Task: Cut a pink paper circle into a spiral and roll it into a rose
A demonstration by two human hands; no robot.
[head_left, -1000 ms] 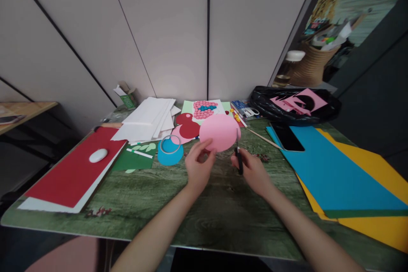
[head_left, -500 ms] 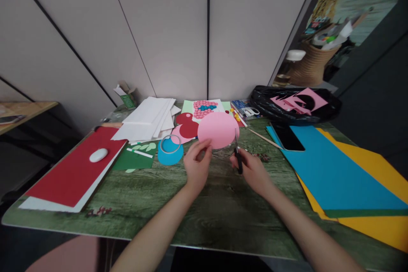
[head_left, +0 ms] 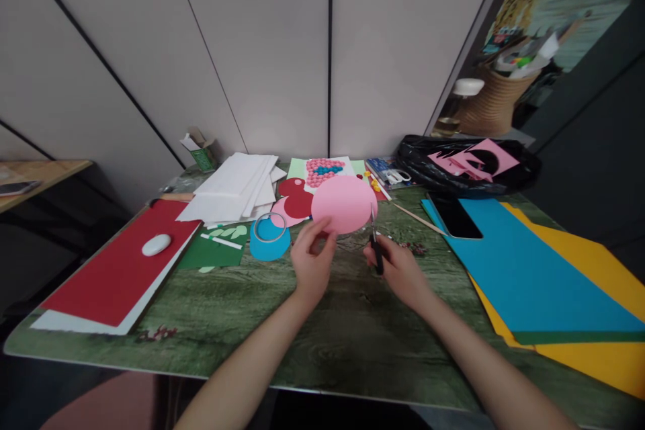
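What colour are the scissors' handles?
The scissors' handles are black, seen in the head view, in the right hand.

Shooting 1 view from head height, from above and just behind the near edge of the green table (head_left: 347,329). Facing forward and down, toward the grey wall panels (head_left: 252,47). Catching the left hand (head_left: 312,259) and right hand (head_left: 400,265) close, near frame centre. Spanning wide, from a wooden surface (head_left: 55,173) at far left to a woven basket (head_left: 491,104) at upper right.
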